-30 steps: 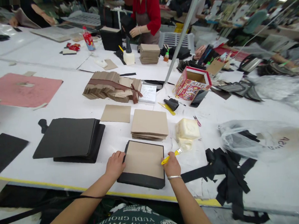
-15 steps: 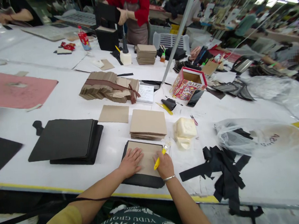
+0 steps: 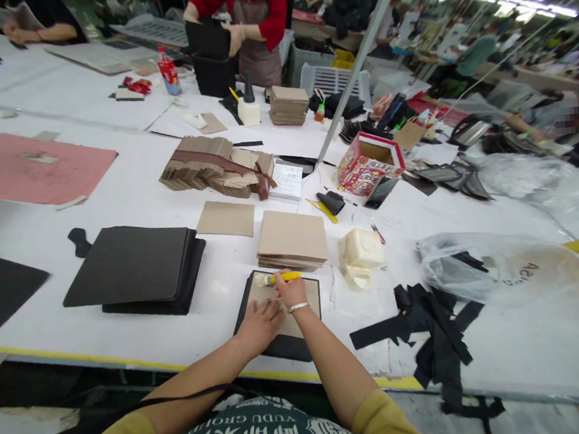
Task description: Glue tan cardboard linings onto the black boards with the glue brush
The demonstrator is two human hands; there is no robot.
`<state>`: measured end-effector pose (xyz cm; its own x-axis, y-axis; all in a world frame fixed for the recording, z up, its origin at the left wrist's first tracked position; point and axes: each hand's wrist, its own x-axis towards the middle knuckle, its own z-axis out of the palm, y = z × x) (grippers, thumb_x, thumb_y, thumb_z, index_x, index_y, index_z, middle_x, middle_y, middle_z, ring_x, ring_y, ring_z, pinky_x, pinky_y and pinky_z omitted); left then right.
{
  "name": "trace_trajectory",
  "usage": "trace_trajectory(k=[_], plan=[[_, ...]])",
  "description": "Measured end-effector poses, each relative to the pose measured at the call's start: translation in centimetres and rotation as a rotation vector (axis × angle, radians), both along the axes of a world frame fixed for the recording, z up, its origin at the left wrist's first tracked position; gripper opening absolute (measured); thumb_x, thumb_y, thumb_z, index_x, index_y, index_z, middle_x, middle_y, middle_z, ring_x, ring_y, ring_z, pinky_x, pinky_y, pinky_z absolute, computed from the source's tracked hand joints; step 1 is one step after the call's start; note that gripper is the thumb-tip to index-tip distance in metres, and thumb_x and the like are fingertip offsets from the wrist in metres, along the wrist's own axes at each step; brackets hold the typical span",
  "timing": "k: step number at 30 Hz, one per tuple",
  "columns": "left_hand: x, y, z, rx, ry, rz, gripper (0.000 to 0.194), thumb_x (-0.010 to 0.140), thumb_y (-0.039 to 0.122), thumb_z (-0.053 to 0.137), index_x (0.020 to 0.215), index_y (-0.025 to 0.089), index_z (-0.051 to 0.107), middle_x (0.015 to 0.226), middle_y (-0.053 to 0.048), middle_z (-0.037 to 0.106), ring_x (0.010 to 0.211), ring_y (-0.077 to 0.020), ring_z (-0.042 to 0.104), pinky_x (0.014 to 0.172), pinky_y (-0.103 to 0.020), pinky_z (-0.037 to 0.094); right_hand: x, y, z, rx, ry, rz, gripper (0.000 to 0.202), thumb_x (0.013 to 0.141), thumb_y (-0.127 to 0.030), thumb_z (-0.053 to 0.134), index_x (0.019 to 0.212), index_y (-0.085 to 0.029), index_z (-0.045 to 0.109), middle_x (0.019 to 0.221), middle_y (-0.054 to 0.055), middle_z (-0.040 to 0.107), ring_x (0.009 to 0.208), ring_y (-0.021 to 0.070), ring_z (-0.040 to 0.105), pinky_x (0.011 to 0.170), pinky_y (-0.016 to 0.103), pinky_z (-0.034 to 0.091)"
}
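Observation:
My right hand (image 3: 290,290) is closed round the yellow handle of a brush (image 3: 292,276), whose bristles touch the upper left part of a beige board (image 3: 304,309). Flat on that board, fingers spread, lies my left hand (image 3: 262,325). The board rests on a larger black sheet (image 3: 287,348) near the table's front edge. Just behind sits a stack of beige boards (image 3: 291,235), with a single beige board (image 3: 226,218) to its left. A cream-coloured container (image 3: 360,249) stands to the right. Black sheets (image 3: 128,266) are piled at the left.
Black strips (image 3: 429,333) and a clear plastic bag (image 3: 498,264) lie at the right. A tied bundle of boards (image 3: 210,166), a patterned box (image 3: 369,164) and a metal pole (image 3: 353,78) are farther back. A person in red (image 3: 271,18) handles black pieces across the table.
My right hand has moved up and left with the brush, from the board's right edge to its top left. My left hand stays on the board. The person in red has lowered the black piece.

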<state>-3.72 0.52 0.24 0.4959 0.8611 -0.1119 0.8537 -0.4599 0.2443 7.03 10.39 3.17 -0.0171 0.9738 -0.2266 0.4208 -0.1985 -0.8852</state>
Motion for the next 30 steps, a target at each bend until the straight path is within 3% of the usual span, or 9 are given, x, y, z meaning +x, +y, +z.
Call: trace_trajectory(k=[4,9,14,17,21,24,26,30], plan=[[0.1,-0.1,0.1,-0.004,0.01,0.008,0.048,0.08,0.037,0.05,0.126,0.028,0.042,0.137,-0.009,0.036,0.122,-0.0303,0.033,0.096,-0.053,0.025,6.3,-0.4,-0.1,-0.031,-0.112,-0.142,0.03,0.075,-0.043,0.047,0.075,-0.016,0.061,0.049,-0.002,0.056,0.039,0.0112,0.053,0.038,0.019,0.04],[0.3,-0.1,0.2,0.007,0.0,0.012,0.045,0.079,0.031,0.05,0.124,0.028,0.046,0.136,-0.007,0.038,0.122,-0.029,0.034,0.097,-0.05,0.025,13.8,-2.4,1.8,-0.014,-0.184,-0.255,0.027,0.076,-0.041,0.049,0.078,-0.017,0.059,0.047,-0.004,0.054,0.038,0.0103,0.053,0.041,0.019,0.042],[0.3,-0.3,0.3,0.002,0.017,0.005,0.042,0.08,0.026,0.048,0.122,0.029,0.048,0.136,-0.005,0.039,0.121,-0.0287,0.034,0.096,-0.049,0.025,19.3,-7.0,2.8,0.132,-0.196,-0.265,0.035,0.085,-0.042,0.038,0.107,-0.019,0.051,0.073,0.0,0.062,0.05,0.0088,0.057,0.051,0.019,0.045],[0.3,-0.2,-0.1,0.004,0.033,-0.006,0.043,0.08,0.027,0.047,0.123,0.028,0.048,0.136,-0.005,0.039,0.122,-0.0284,0.034,0.096,-0.048,0.025,21.8,-10.5,0.8,0.063,-0.466,-0.218,0.03,0.088,-0.036,0.034,0.108,-0.019,0.049,0.08,0.002,0.062,0.061,0.0113,0.058,0.059,0.021,0.044],[0.4,-0.2,-0.3,0.004,0.058,-0.013,0.043,0.08,0.028,0.047,0.123,0.028,0.048,0.136,-0.005,0.038,0.122,-0.0281,0.033,0.096,-0.047,0.025,23.4,-14.1,-4.0,0.051,-0.916,-0.051,0.021,0.083,-0.026,0.045,0.098,-0.016,0.056,0.08,0.007,0.057,0.077,0.0187,0.054,0.068,0.027,0.04],[0.6,-0.2,-0.2,0.001,0.089,-0.01,0.044,0.08,0.028,0.047,0.123,0.028,0.048,0.136,-0.004,0.039,0.121,-0.0277,0.034,0.096,-0.045,0.026,23.7,-15.2,-6.5,0.079,-1.022,0.002,0.025,0.077,-0.01,0.044,0.098,-0.015,0.057,0.077,0.008,0.055,0.078,0.019,0.05,0.07,0.027,0.037],[0.7,-0.1,0.0,0.0,0.105,-0.007,0.044,0.08,0.029,0.048,0.124,0.027,0.048,0.136,-0.004,0.039,0.121,-0.0276,0.034,0.095,-0.044,0.027,23.9,-15.2,-6.9,0.07,-0.994,-0.021,0.029,0.073,-0.005,0.042,0.096,-0.016,0.057,0.075,0.006,0.053,0.075,0.0175,0.049,0.067,0.025,0.035],[0.7,0.0,0.2,-0.012,0.113,-0.014,0.045,0.08,0.029,0.048,0.124,0.026,0.047,0.136,-0.005,0.039,0.121,-0.0274,0.034,0.095,-0.044,0.027,24.5,-14.5,-6.2,0.011,-0.846,-0.088,0.02,0.075,-0.01,0.042,0.087,-0.019,0.055,0.071,0.001,0.054,0.067,0.0142,0.048,0.06,0.022,0.031]])
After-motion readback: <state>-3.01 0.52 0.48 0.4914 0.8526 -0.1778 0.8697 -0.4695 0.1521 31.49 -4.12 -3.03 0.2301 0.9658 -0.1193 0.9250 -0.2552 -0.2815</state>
